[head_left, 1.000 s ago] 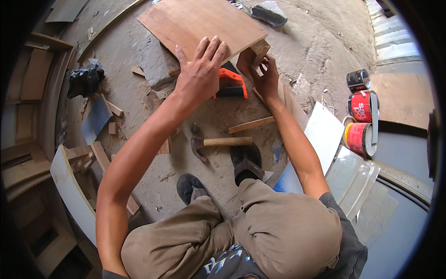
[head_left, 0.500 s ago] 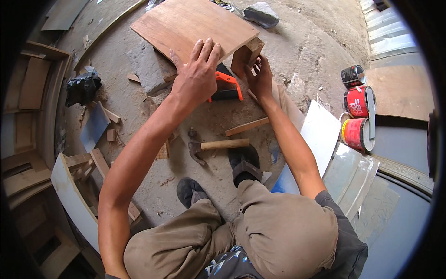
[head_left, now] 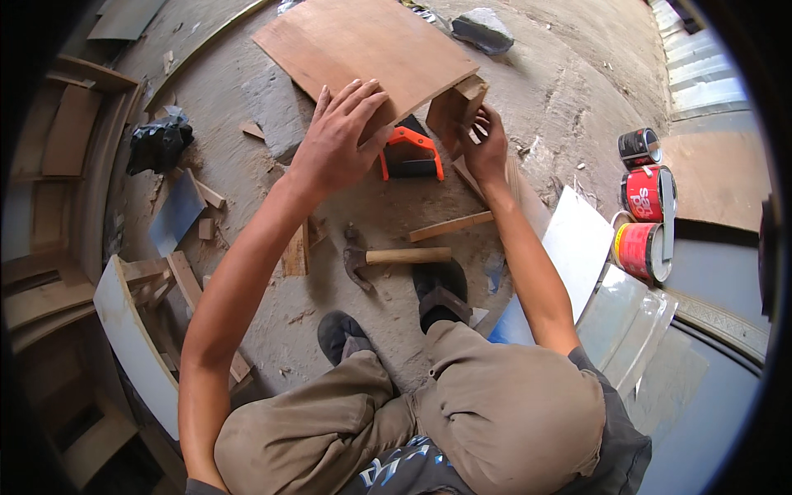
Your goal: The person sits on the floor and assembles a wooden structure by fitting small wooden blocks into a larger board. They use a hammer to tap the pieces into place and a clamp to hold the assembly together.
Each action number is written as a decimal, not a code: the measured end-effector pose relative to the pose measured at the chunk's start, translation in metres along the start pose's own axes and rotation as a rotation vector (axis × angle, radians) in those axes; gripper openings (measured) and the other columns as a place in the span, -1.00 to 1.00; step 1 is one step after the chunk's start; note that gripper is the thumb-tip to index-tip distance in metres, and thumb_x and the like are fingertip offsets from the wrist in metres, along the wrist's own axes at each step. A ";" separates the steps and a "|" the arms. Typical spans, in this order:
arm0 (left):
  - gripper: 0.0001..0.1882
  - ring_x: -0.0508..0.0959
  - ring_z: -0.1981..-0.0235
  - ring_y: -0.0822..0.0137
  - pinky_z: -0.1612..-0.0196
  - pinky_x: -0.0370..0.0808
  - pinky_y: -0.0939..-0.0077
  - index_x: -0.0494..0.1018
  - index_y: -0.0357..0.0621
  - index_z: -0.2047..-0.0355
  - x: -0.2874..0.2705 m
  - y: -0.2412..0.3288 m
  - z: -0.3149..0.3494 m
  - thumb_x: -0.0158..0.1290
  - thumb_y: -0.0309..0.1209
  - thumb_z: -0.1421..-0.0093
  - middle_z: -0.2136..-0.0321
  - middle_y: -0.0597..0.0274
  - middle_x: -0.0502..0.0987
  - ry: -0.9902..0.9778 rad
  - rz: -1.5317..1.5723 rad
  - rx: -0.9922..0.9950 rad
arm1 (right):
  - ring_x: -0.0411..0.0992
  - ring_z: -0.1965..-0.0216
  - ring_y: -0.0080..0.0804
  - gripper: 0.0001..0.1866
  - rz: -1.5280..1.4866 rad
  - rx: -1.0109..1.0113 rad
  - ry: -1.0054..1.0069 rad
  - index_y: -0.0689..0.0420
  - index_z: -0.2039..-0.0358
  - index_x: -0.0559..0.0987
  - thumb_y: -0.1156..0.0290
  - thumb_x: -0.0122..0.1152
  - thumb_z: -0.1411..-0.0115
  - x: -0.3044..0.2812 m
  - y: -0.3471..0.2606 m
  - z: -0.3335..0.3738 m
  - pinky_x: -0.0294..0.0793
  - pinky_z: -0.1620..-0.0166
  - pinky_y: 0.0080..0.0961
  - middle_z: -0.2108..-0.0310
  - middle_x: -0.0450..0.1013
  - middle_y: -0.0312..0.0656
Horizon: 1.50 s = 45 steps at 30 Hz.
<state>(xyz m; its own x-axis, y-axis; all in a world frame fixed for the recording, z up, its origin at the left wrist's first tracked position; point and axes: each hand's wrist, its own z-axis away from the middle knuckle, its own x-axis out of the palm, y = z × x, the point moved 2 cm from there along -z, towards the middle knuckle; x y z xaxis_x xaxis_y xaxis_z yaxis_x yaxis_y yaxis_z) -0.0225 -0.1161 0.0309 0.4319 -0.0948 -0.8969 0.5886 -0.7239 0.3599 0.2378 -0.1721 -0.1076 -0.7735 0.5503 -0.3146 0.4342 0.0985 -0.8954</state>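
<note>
A flat brown plywood board (head_left: 367,54) lies raised off the ground ahead of me. My left hand (head_left: 342,136) rests on its near left edge, open, with the fingers stretched over the top face. At the board's right corner, a wooden block (head_left: 450,111) stands beneath it. Bent fingers of my right hand (head_left: 484,153) are at the side of this block; their exact contact is partly hidden. Between my hands, under the board's near edge, sits an orange-and-black tool handle (head_left: 417,153); the rest of that tool is hidden. A claw hammer (head_left: 404,256) lies by my right foot.
Paint cans (head_left: 648,194) stand at the right, near a white panel (head_left: 569,243). A wooden frame with a white side (head_left: 136,338) and a black plastic bag (head_left: 161,144) are at the left. A grey stone (head_left: 483,30) lies beyond the board. Wood offcuts (head_left: 451,226) litter the ground.
The view has shifted slightly, so everything appears a little further right. My left hand has slid back toward the board's near edge. My right hand stays by the block.
</note>
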 end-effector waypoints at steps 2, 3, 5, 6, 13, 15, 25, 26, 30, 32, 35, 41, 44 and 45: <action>-0.55 0.18 -0.40 0.02 -0.44 0.01 -0.07 0.43 -0.11 -0.16 -0.004 -0.011 0.008 0.09 -0.21 -0.32 -0.33 0.08 0.28 0.057 0.035 -0.021 | 0.52 0.04 -0.23 -0.40 -0.017 0.014 0.026 0.27 -0.11 0.39 0.43 0.45 -0.10 -0.005 -0.005 0.006 0.56 -0.02 -0.34 0.04 0.48 0.00; -0.57 0.19 -0.40 0.01 -0.44 0.02 -0.03 0.46 -0.12 -0.13 -0.003 -0.015 0.010 0.09 -0.20 -0.33 -0.32 0.08 0.30 0.088 0.058 -0.028 | 0.52 0.04 -0.25 -0.40 -0.019 0.018 0.041 0.27 -0.11 0.39 0.43 0.45 -0.10 -0.010 -0.006 0.007 0.56 -0.01 -0.34 0.04 0.49 -0.02; -0.61 0.29 -0.33 -0.05 -0.39 0.13 0.03 0.50 -0.16 -0.06 -0.002 -0.021 0.019 0.14 -0.25 -0.29 -0.27 -0.03 0.33 0.240 0.112 -0.094 | 0.51 0.03 -0.27 -0.42 -0.029 0.044 0.053 0.25 -0.08 0.39 0.48 0.44 -0.08 -0.013 -0.005 0.010 0.56 -0.02 -0.35 0.05 0.49 -0.04; -0.61 0.31 -0.30 -0.06 -0.37 0.17 0.06 0.50 -0.17 -0.05 -0.001 -0.020 0.023 0.16 -0.26 -0.28 -0.25 -0.05 0.34 0.326 0.164 -0.160 | 0.51 0.03 -0.27 -0.42 -0.017 0.044 0.056 0.24 -0.08 0.39 0.49 0.44 -0.07 -0.015 -0.005 0.012 0.56 -0.03 -0.35 0.05 0.49 -0.04; -0.37 0.51 0.16 0.31 0.14 0.58 0.35 0.24 -0.32 -0.14 0.008 -0.013 0.037 0.25 -0.22 -0.24 0.03 -0.01 0.40 0.506 0.794 -0.807 | 0.48 0.00 -0.31 -0.42 -0.108 0.030 0.037 0.20 -0.07 0.37 0.51 0.47 -0.07 -0.003 0.006 0.006 0.55 -0.04 -0.35 0.04 0.47 -0.10; -0.44 0.54 0.21 0.29 0.13 0.60 0.29 0.29 -0.33 -0.09 0.014 -0.012 0.035 0.22 -0.22 -0.27 0.08 0.02 0.45 0.457 1.206 -0.938 | 0.47 0.01 -0.31 -0.42 -0.119 0.023 0.030 0.19 -0.07 0.37 0.51 0.47 -0.07 0.001 0.012 0.000 0.55 -0.03 -0.34 0.06 0.47 -0.11; -0.69 0.64 0.24 0.28 0.11 0.66 0.33 0.45 -0.30 0.10 0.011 -0.014 0.035 0.12 -0.27 -0.35 0.25 0.12 0.58 0.193 1.504 -0.973 | 0.51 0.02 -0.22 -0.41 0.067 -0.055 0.027 0.22 -0.08 0.39 0.51 0.46 -0.06 0.007 0.014 -0.013 0.60 0.03 -0.34 0.09 0.48 -0.05; -0.69 0.64 0.26 0.28 0.11 0.66 0.33 0.46 -0.30 0.11 0.012 -0.014 0.035 0.12 -0.27 -0.35 0.26 0.13 0.58 0.194 1.496 -0.971 | 0.51 0.02 -0.20 -0.40 0.060 -0.060 0.024 0.23 -0.08 0.39 0.50 0.46 -0.06 0.008 0.014 -0.011 0.60 0.02 -0.32 0.09 0.48 -0.04; -0.69 0.65 0.29 0.30 0.14 0.67 0.35 0.46 -0.29 0.11 0.012 -0.017 0.036 0.14 -0.27 -0.34 0.27 0.14 0.58 0.189 1.489 -0.966 | 0.54 0.05 -0.15 -0.37 0.075 -0.119 0.023 0.24 -0.10 0.37 0.46 0.48 -0.06 0.012 0.005 -0.007 0.60 -0.01 -0.28 0.09 0.48 -0.02; -0.69 0.65 0.30 0.30 0.15 0.68 0.37 0.46 -0.30 0.11 0.013 -0.016 0.035 0.14 -0.28 -0.34 0.28 0.14 0.58 0.188 1.480 -0.957 | 0.55 0.06 -0.14 -0.36 0.116 -0.141 0.019 0.23 -0.11 0.37 0.45 0.49 -0.05 0.011 0.005 -0.007 0.60 0.00 -0.28 0.09 0.48 -0.01; -0.70 0.65 0.30 0.31 0.17 0.68 0.38 0.46 -0.30 0.12 0.011 -0.016 0.035 0.15 -0.28 -0.33 0.28 0.15 0.58 0.187 1.458 -0.954 | 0.56 0.07 -0.14 -0.35 0.154 -0.123 -0.021 0.19 -0.11 0.39 0.44 0.51 -0.03 0.007 0.002 -0.011 0.62 0.05 -0.27 0.08 0.48 0.01; -0.71 0.65 0.31 0.32 0.17 0.68 0.38 0.46 -0.31 0.13 0.010 -0.016 0.033 0.15 -0.31 -0.32 0.28 0.14 0.58 0.169 1.444 -0.936 | 0.57 0.07 -0.15 -0.37 0.144 -0.101 -0.096 0.16 -0.06 0.46 0.42 0.55 0.02 -0.003 0.003 -0.019 0.64 0.11 -0.27 0.08 0.49 0.00; -0.71 0.65 0.31 0.31 0.16 0.69 0.39 0.46 -0.33 0.13 0.009 -0.017 0.035 0.15 -0.32 -0.32 0.29 0.13 0.59 0.178 1.440 -0.928 | 0.57 0.08 -0.19 -0.38 0.147 -0.075 -0.104 0.17 -0.04 0.47 0.42 0.56 0.03 -0.003 0.001 -0.021 0.66 0.09 -0.28 0.09 0.49 -0.03; -0.71 0.65 0.31 0.31 0.16 0.69 0.39 0.46 -0.34 0.13 0.009 -0.017 0.035 0.15 -0.32 -0.32 0.29 0.13 0.59 0.179 1.439 -0.925 | 0.56 0.09 -0.21 -0.38 0.149 -0.065 -0.099 0.17 -0.04 0.47 0.44 0.56 0.03 -0.003 0.002 -0.021 0.67 0.09 -0.28 0.09 0.48 -0.04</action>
<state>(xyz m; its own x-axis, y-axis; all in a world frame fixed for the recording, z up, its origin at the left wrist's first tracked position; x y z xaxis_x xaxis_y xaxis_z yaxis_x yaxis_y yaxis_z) -0.0521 -0.1286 0.0077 0.9521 -0.1462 0.2687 -0.1697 0.4784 0.8616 0.2510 -0.1564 -0.1015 -0.7386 0.4785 -0.4748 0.5739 0.0768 -0.8153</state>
